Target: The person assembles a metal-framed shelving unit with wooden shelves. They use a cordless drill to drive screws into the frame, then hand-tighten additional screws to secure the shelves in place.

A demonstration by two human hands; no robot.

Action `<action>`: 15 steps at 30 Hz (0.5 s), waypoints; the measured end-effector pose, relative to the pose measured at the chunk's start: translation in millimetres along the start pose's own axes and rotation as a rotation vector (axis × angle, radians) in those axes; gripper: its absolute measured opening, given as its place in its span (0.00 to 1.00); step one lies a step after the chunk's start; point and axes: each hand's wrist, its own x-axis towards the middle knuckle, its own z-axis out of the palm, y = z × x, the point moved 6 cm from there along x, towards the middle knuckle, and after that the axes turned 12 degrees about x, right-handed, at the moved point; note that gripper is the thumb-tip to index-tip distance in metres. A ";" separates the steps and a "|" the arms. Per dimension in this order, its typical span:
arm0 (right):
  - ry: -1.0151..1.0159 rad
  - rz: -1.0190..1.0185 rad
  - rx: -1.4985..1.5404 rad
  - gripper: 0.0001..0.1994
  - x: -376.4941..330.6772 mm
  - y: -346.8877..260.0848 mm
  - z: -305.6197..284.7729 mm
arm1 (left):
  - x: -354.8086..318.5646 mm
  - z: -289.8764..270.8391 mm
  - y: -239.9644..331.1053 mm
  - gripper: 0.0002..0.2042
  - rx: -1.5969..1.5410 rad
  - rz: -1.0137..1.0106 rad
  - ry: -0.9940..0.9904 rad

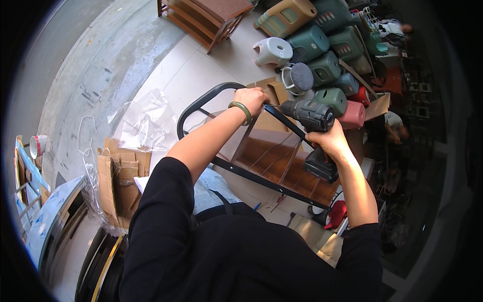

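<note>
My right hand (pixel 330 141) is wrapped round the grip of a black cordless drill (pixel 312 111), its battery hanging below the fist. The drill points left, its tip close to the far tube of a black metal frame (pixel 221 86) with a rounded end. On that same tube, just left of the drill's tip, my left hand (pixel 253 100) is closed; a green bangle (pixel 241 109) circles the wrist. A screw cannot be made out there. Reddish-brown wood-look panels (pixel 261 153) and thin rods lie within the frame, which is held tilted before me.
Plastic stools in green, tan, pink and white (pixel 274 50) crowd the far right. A brown wooden shelf table (pixel 201 22) stands at the far side. Clear plastic wrap (pixel 148 121) and flattened cardboard (pixel 118 176) lie left. Tools (pixel 275 204) lie on the floor below the frame.
</note>
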 end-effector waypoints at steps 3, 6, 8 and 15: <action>0.014 -0.004 -0.018 0.16 0.3 -0.5 -1.2 | -0.7 0.2 -0.4 0.11 0.005 -0.002 0.005; 0.008 0.007 -0.036 0.16 0.9 -1.0 -1.6 | -1.0 0.1 -0.2 0.11 0.007 0.006 0.016; -0.001 0.011 -0.048 0.16 1.8 -1.6 -1.1 | -1.2 0.3 -0.2 0.11 0.006 0.009 0.015; -0.088 0.012 -0.094 0.17 7.5 -13.1 -1.8 | -0.5 0.8 0.0 0.11 0.022 0.006 0.000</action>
